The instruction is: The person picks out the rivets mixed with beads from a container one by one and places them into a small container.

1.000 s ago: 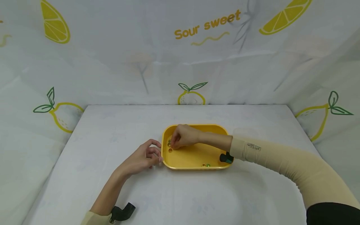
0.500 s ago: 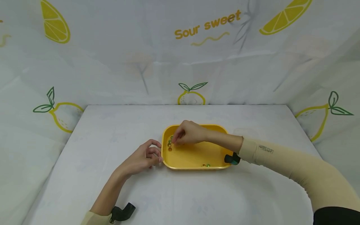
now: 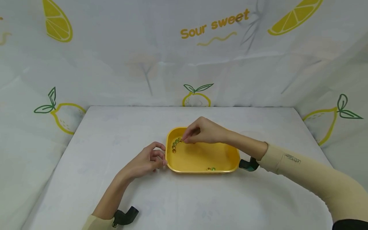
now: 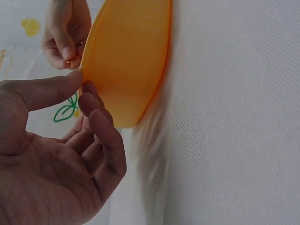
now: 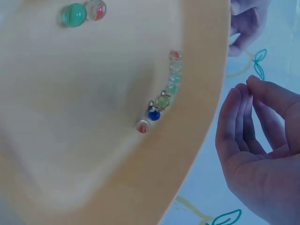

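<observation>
A yellow tray [image 3: 207,159] bears several small glass marbles [image 3: 174,147] in a curved row along its far left corner. Clear, green, red-streaked and blue marbles [image 5: 153,114] show in the right wrist view. My left hand [image 3: 146,161] rests at the tray's left side, fingers bent, with the thumb [image 4: 51,91] tip right at the rim. Above the far left part of the tray is my right hand [image 3: 208,131]. Its thumb and fingertips come together close to the end of the row, and no marble shows between them in the right wrist view.
Two more marbles [image 3: 211,169], a green one [image 5: 74,15] and a red-streaked one [image 5: 96,9], lie at the tray's near wall. A white cloth covers the table [image 3: 129,124]. Behind it hangs a white curtain [image 3: 115,64] with lemon prints.
My right hand has moved right and away from me, drawing back from the left wall, and more of the marble row shows. The left hand keeps its place.
</observation>
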The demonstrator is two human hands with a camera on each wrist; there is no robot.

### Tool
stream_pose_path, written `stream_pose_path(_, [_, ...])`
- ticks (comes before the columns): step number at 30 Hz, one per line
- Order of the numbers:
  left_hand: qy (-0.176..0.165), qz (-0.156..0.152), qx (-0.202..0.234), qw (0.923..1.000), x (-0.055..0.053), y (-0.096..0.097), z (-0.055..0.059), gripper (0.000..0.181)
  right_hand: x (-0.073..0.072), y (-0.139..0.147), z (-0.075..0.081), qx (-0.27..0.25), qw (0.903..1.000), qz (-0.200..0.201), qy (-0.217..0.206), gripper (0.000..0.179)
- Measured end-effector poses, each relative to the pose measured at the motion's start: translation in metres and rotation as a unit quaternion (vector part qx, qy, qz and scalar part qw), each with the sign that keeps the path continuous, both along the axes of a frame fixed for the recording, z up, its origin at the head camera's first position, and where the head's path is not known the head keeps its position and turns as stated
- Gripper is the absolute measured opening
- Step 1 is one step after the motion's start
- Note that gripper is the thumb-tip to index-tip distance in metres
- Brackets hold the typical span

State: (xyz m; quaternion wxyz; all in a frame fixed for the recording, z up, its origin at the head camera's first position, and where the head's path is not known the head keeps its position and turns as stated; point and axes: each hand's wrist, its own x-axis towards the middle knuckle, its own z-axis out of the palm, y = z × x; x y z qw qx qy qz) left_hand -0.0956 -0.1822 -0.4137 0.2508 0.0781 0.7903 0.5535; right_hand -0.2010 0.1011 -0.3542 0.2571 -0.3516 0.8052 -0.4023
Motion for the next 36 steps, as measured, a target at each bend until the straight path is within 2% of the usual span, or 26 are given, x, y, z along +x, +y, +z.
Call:
stream_pose_path(7, [0.002, 0.000, -0.001, 1.0000, 0.000, 0.001, 0.001, 0.044, 0.007, 0.010, 0.011, -0.008, 0.9998, -0.012, -0.010, 0.014])
stream_pose_path(16, [0.006, 0.003, -0.002, 1.0000, -0.001, 0.001, 0.001, 0.045, 0.013, 0.032, 0.025, -0.026, 0.9980, -0.058, 0.003, 0.012])
stream_pose_path(31, [0.000, 0.004, -0.001, 1.0000, 0.000, 0.000, -0.002, 0.042, 0.021, 0.065, 0.029, -0.033, 0.9917, -0.124, -0.003, 0.014])
stream_pose_path(36, [0.005, 0.000, 0.003, 1.0000, -0.001, 0.000, -0.001, 0.044, 0.025, 0.075, 0.033, -0.036, 0.9898, -0.137, 0.011, 0.013])
